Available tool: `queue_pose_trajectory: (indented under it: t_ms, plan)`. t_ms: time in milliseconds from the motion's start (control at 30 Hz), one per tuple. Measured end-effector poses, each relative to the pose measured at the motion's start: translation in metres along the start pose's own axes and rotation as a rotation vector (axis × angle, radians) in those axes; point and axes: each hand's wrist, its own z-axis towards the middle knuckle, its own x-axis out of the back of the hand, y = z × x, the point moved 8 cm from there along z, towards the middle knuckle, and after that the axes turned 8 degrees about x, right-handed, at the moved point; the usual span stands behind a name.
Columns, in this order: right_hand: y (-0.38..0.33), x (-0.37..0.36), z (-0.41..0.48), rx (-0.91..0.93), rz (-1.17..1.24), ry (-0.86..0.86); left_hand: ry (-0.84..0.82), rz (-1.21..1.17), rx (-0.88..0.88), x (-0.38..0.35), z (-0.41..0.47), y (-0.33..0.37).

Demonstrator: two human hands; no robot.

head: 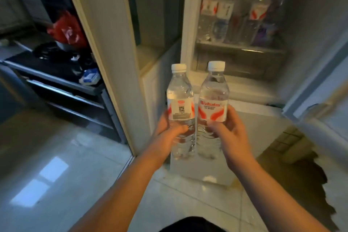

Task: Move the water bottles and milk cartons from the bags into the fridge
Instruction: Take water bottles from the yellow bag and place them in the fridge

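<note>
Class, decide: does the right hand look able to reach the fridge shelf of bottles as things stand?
Probably yes: nothing lies between the right hand and the shelf, though it holds a bottle.

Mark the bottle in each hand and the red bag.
Left bottle (180, 108): head view, on its label.
Right bottle (212, 110): head view, on its label.
Red bag (66, 29): head view, middle of the plastic.

Bare left hand (168, 133) and right hand (228, 132), bare forearms (130, 184), black garment (192, 224) (only a sliver) below.
</note>
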Motion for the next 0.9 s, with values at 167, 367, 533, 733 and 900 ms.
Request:
queue_pose_trajectory:
  t_ms: [167, 367, 533, 733, 900]
  plan:
    - [-0.044, 0.016, 0.064, 0.185, -0.004, 0.066, -0.097, 0.109, -0.179, -0.032, 0.049, 0.077]
    - [-0.1, 0.039, 0.151, 0.426, 0.013, 0.129, -0.154, 0.123, -0.383, -0.078, 0.107, 0.165]
    - [-0.159, 0.06, 0.231, 0.619, 0.066, 0.137, -0.202, 0.115, -0.572, -0.12, 0.147, 0.256]
    - [-0.225, 0.076, 0.321, 0.783, 0.094, 0.1, -0.165, 0.158, -0.775, -0.155, 0.189, 0.357]
    - [-0.274, 0.083, 0.374, 0.924, 0.107, 0.069, -0.096, 0.202, -0.986, -0.174, 0.208, 0.43]
